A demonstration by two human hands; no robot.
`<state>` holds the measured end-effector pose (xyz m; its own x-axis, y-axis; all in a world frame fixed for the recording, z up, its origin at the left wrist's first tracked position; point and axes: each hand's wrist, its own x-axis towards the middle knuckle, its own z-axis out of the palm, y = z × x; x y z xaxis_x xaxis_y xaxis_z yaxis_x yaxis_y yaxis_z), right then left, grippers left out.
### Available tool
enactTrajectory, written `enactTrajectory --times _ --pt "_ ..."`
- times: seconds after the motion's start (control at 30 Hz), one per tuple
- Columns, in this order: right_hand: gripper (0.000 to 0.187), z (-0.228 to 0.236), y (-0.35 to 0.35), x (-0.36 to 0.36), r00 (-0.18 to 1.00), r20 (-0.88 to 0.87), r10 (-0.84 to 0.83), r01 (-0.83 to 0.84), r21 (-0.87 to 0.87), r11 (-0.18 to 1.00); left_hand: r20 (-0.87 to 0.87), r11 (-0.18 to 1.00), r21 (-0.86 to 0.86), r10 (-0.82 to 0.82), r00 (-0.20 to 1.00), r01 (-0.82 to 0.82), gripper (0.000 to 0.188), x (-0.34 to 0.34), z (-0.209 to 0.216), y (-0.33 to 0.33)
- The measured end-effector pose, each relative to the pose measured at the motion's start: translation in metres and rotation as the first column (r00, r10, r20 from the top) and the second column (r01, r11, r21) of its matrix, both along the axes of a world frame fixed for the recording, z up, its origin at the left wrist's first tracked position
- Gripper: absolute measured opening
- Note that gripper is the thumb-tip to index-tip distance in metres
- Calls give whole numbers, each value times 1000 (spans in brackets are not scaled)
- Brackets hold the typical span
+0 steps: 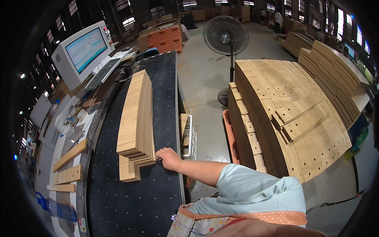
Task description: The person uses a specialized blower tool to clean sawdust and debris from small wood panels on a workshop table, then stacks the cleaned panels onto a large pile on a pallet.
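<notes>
The right hand (169,159) was curled at the edge of the wood stack (134,114), maybe to steady it; I couldn't tell if it gripped. The stack lay flat on the black table (158,205). The left hand was out of sight.

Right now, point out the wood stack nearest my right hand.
The long, narrow stack on the black table, its near corner beside your right hand. The wide drilled stack and one behind it stand farther right.
</notes>
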<state>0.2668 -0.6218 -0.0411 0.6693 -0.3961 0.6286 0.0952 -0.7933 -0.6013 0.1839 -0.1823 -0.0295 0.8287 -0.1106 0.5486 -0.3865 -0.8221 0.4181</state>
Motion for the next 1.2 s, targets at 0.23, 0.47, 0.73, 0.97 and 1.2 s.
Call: enactTrajectory --times 0.23,0.47,0.73,0.97,1.2 --pt "10 -4 -4 1 989 -84 121 -122 -6 993 -10 1000 -1 4 1000 -4 24 0 -2 1" --pt "8 -5 -4 3 986 -98 135 -138 -31 990 -19 1000 2 12 1000 -12 26 -2 -2 7" --pt "10 0 -5 2 986 -79 146 -147 -13 989 -83 999 -4 41 996 -41 28 -4 -7 15" --pt "11 3 -9 0 986 28 162 -162 2 987 -8 995 -94 -39 999 39 5 0 27 -22" --pt "7 -5 -13 -5 959 -69 276 -259 183 948 71 994 -100 46 996 -39 4 -2 24 -14"
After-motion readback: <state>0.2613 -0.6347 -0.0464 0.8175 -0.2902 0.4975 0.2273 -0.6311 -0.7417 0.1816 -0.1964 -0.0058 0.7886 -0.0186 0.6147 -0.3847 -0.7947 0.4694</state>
